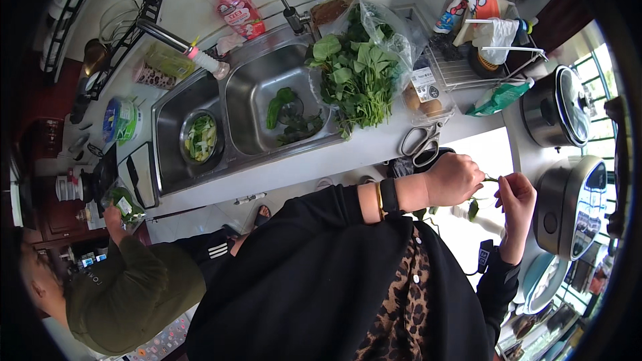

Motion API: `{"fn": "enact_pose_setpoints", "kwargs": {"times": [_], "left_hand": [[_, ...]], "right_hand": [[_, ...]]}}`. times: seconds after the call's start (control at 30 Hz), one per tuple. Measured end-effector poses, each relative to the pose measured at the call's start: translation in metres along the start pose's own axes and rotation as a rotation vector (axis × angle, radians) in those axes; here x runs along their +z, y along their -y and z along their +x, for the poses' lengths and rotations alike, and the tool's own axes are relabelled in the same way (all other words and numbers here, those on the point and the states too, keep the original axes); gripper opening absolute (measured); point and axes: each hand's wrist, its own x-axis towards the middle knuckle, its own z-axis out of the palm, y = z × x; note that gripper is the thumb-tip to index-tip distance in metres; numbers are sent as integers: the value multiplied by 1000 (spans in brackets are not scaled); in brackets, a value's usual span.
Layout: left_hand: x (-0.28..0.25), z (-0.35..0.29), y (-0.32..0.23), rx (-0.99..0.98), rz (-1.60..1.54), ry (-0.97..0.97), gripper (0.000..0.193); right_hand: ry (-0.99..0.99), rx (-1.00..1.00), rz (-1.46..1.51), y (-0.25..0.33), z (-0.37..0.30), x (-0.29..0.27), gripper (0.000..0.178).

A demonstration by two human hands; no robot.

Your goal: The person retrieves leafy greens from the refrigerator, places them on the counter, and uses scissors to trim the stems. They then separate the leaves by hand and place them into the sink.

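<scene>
My left hand [451,180], with a black band and a gold bracelet at its wrist, is closed on a leafy green stem [490,179]. Beside it my right hand [516,199] pinches the same stem between thumb and fingers. Green leaves [473,210] show just below the hands; whether they belong to this stem I cannot tell. A big bunch of leafy greens [361,73] spills from a clear plastic bag [399,40] onto the counter beside the sink. In the larger sink basin [257,70] lie a green pepper [279,103] and loose leaves [301,128].
Cut vegetables fill a metal bowl [187,154] in the smaller basin. Scissors [422,142] lie at the counter edge near a clear pack of brown round items [428,101]. Cookers [568,207] stand at right. At left, another person [134,287] holds a green package [125,204].
</scene>
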Motion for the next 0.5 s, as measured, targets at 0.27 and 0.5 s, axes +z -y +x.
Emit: {"fn": "enact_pose_setpoints", "kwargs": {"times": [0.27,0.5], "left_hand": [[-10,5,18,-175,-753,290,17],[-45,20,9,-100,-433,345,16]], "right_hand": [[63,-104,-83,14,5,3,10],[225,-110,-32,33,14,3,16]]}}
